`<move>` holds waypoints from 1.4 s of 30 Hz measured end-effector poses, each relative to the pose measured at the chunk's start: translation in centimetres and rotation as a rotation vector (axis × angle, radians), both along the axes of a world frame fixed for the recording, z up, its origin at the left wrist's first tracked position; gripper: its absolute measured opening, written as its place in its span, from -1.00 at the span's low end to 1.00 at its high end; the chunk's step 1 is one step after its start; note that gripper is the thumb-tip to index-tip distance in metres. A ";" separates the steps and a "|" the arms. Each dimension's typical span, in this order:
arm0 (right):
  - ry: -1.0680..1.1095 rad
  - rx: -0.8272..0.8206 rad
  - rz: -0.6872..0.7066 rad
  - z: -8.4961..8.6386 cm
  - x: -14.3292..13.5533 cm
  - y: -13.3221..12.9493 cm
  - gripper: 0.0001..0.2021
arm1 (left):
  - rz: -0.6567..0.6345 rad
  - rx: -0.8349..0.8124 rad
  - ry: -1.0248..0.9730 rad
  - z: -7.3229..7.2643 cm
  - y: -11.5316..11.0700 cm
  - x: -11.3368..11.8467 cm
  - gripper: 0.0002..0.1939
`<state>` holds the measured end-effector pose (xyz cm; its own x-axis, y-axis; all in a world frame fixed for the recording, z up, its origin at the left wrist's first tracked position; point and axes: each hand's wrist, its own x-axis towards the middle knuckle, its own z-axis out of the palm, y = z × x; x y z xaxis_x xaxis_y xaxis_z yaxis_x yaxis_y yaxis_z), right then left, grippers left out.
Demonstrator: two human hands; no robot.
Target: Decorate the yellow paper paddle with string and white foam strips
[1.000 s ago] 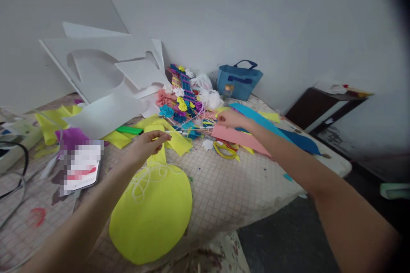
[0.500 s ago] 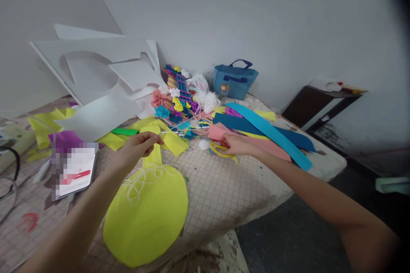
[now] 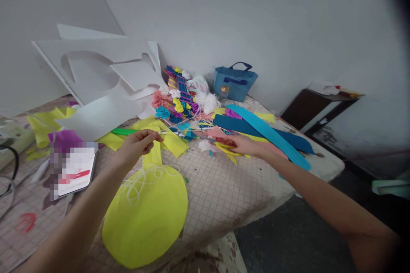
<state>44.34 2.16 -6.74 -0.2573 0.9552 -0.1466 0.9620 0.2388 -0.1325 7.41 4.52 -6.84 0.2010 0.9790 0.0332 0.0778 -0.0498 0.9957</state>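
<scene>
1. Left hand [image 3: 142,141], centre-left: finger and thumb are pinched together on a thin white string [image 3: 175,125], which slants toward the upper middle.
2. Right hand [image 3: 240,144], right of centre: fingers are wrapped around the yellow-and-red scissors [image 3: 226,148], blades directed left.
3. Progress, as judged: string held and cutting tool gripped; no completed cut is visible. The yellow paper disc [image 3: 147,226], lower middle, is already round and bears loose string loops [image 3: 132,203] but no flowers. The paper flowers [image 3: 163,112], upper middle, appear formed.
4. Right of centre: a light-blue strip [image 3: 269,134] lies across a dark-blue strip [image 3: 233,124] on the counter [image 3: 237,192].
5. Visibility limits: the scissors are blurred; whether the blades are apart or together cannot be told. The string's far end is lost in clutter. Its connection to the loops is unclear. The phone [image 3: 78,175], left, is partly pixelated. Both forearms are cut off by the frame.
</scene>
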 end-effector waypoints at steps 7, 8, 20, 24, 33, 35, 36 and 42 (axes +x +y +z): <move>-0.221 0.298 -0.249 -0.9 0.4 4.1 -0.31 | 0.004 0.005 -0.063 0.8 -0.2 0.8 -0.72; -0.247 0.331 -0.254 -1.1 0.4 4.8 -0.29 | 0.001 0.007 -0.072 1.0 -0.2 0.9 -0.72; -0.384 0.368 -0.260 -3.0 -0.8 8.6 -0.26 | -0.049 0.020 -0.072 1.9 -0.5 1.8 -0.73; -0.359 0.352 -0.263 -3.2 -1.6 9.5 -0.28 | -0.070 0.032 -0.044 1.8 -0.9 2.1 -0.72; -0.282 0.314 -0.296 -3.1 -2.3 10.5 -0.46 | -0.149 0.060 0.076 1.2 -2.0 2.2 -0.73; -0.267 0.303 -0.320 -3.1 -2.1 10.5 -0.49 | -0.147 0.064 0.111 1.6 -2.4 2.1 -0.72; -0.258 0.301 -0.331 -3.1 -2.1 10.4 -0.49 | -0.142 0.067 0.124 1.7 -2.6 1.9 -0.72; -0.214 0.279 -0.332 -3.1 -2.1 8.1 -0.42 | -0.084 0.066 0.034 1.6 -2.5 0.1 -0.77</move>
